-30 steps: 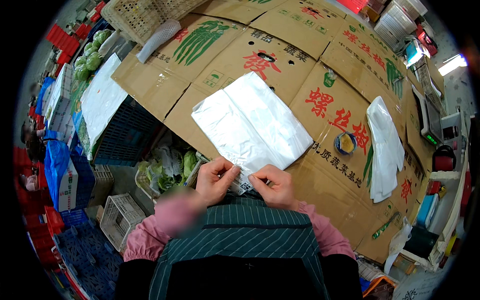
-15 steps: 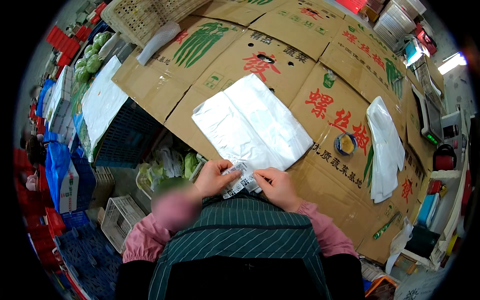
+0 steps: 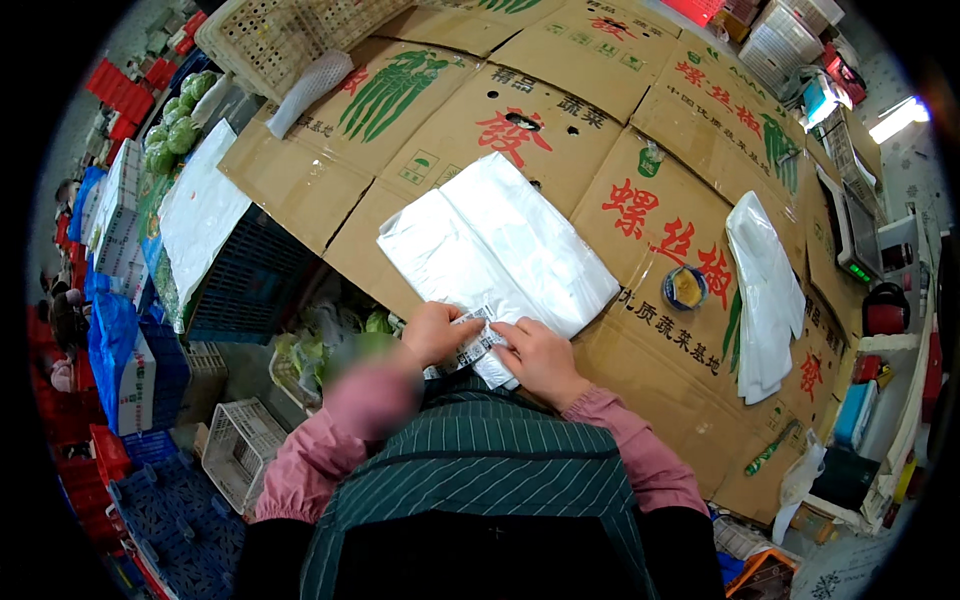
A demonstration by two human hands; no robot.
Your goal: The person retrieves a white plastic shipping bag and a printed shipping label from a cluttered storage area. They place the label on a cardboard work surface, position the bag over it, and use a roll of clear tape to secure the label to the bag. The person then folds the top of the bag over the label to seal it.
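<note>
Produce packing place, cardboard-covered table (image 3: 640, 400), weighing scale (image 3: 850, 235), plastic crates (image 3: 290, 45), green vegetables (image 3: 183, 133)

Right of the white plastic stack (image 3: 510, 245), I see bare cardboard (image 3: 650, 420) where a hand could pass until a small round object (image 3: 685, 288), then folded white plastic (image 3: 765, 300), stand in the way. Far left, a perforated crate (image 3: 300, 45) blocks passage.

1 lamp (image 3: 899, 121) glares at upper right; edges curve into black.
</note>
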